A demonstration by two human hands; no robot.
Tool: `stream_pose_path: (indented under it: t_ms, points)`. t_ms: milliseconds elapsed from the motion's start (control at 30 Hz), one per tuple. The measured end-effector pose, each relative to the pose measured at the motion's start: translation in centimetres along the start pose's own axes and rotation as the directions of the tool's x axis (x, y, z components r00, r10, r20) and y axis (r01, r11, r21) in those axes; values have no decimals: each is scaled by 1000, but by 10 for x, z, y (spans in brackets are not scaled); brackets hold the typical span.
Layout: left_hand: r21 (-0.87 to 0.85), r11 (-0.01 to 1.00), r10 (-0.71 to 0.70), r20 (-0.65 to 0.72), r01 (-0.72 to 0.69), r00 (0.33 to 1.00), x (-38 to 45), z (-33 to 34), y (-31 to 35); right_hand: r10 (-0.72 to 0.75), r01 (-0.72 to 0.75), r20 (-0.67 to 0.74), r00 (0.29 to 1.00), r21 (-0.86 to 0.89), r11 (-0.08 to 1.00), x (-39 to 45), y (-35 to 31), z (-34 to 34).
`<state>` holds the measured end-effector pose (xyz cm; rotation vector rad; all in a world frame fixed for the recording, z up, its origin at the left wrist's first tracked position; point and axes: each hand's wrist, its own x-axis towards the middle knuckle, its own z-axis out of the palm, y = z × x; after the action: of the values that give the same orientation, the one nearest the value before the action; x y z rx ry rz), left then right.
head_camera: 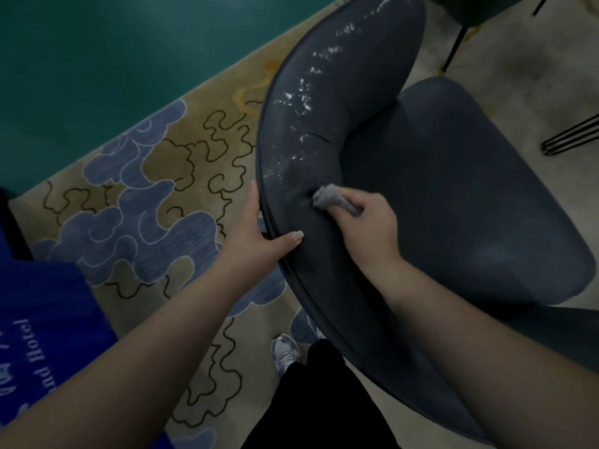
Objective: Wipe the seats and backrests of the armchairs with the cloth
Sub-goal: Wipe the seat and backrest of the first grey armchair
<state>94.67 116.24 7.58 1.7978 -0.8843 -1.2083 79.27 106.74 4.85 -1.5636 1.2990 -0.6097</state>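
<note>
A dark grey armchair (421,176) fills the right half of the view, seen from above and behind its curved backrest (327,102), with the padded seat (470,189) spreading out to the right. The right hand (369,228) is curled around a bunched grey cloth (334,197) and presses it against the inner face of the backrest, low down near where the backrest meets the seat. Pale glistening patches run up the backrest above the cloth. The left hand (259,234) grips the top rim of the backrest just beside the cloth, thumb lying over the inner side and fingers wrapped behind the rim. Below the chair lies a beige carpet (155,196) with blue cloud shapes and dark squiggly lines, bordered by a teal floor (113,59). A grey sneaker (285,351) and a black trouser leg (324,400) show at the bottom, a blue garment (42,319) with white lettering at lower left, and thin black furniture legs (570,137) at the right edge.
</note>
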Motion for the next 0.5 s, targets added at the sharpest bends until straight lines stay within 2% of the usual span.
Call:
stream_pose_path:
  t_ms: [133,267,367,433,500]
  points:
    - [-17,1000,-15,-4,15,1000,1,-1,0,57,-52,-52,997,94,994,16,-4,6]
    - [-13,1000,-13,0,13,1000,1,-2,-2,19,-19,26,999,-2,1000,-21,15,-15]
    - [-17,1000,-3,-5,3,1000,2,0,-3,45,-45,-3,999,-56,997,-22,20,-16]
    - [-22,1000,4,-5,-4,1000,3,1,-5,36,-35,10,999,-45,998,-3,14,-8]
    - [-17,1000,8,-8,-8,1000,4,2,-4,53,-54,-41,998,-24,998,16,6,2]
